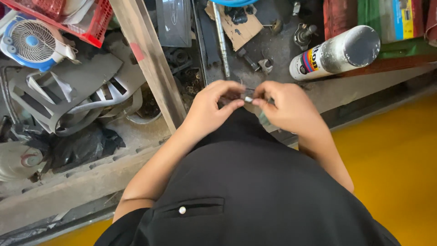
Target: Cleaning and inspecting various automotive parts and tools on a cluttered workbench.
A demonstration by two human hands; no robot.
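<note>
- Right now your left hand (211, 107) and your right hand (284, 107) meet close in front of your body, above the edge of the dirty workbench (346, 86)
- Both hands are curled nearly closed, fingertips pinched together around a small metal part (248, 99) held between them
- That part is mostly hidden by your fingers; only a short silvery end shows, so it may be a bolt or a small fitting, and you cannot tell which from this view
- Your left thumb and forefinger grip it from the left side, your right thumb and forefinger from the right, the two hands almost touching
- Just beyond your hands a long metal rod (221, 41) lies on the bench, pointing away from you
- A white spray can (334, 53) lies on its side to the right of the rod, well apart from your right hand
- A scrap of brown cardboard (239, 27) sits near the far end of the rod
- A wooden plank (148, 59) slants down to the left of your left hand
- Farther left, a small blue and white fan (32, 41) rests among grey plastic panels (77, 91)
- Yellow floor (396, 159) shows to your right
</note>
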